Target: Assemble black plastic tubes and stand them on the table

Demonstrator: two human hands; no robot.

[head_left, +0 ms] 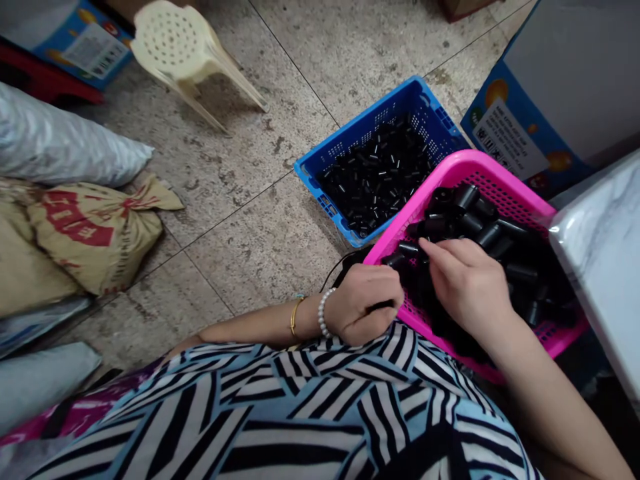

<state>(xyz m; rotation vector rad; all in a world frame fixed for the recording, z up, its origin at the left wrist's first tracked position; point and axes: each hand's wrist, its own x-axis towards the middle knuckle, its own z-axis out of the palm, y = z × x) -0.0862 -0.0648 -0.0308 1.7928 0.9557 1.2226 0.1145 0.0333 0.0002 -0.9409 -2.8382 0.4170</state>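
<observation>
My left hand [367,301] is curled into a fist at the near left rim of a pink plastic basket [453,160]. A dark patch shows between its thumb and fingers; what it holds is hidden. Over the basket, my right hand [470,283] has its thumb and fingers drawn together in a pinch. Its fingertips meet the end of a short black tube [410,249]. Many more short, glossy black tubes [520,272] lie heaped in the basket around and below this hand.
Beyond the pink basket, a blue crate [320,190] on the floor holds small black pieces [380,170]. A cream plastic stool [173,40] stands farther off. Tied sacks [100,233] lie at left. A large carton [565,87] and a marble-patterned surface [605,253] border the right.
</observation>
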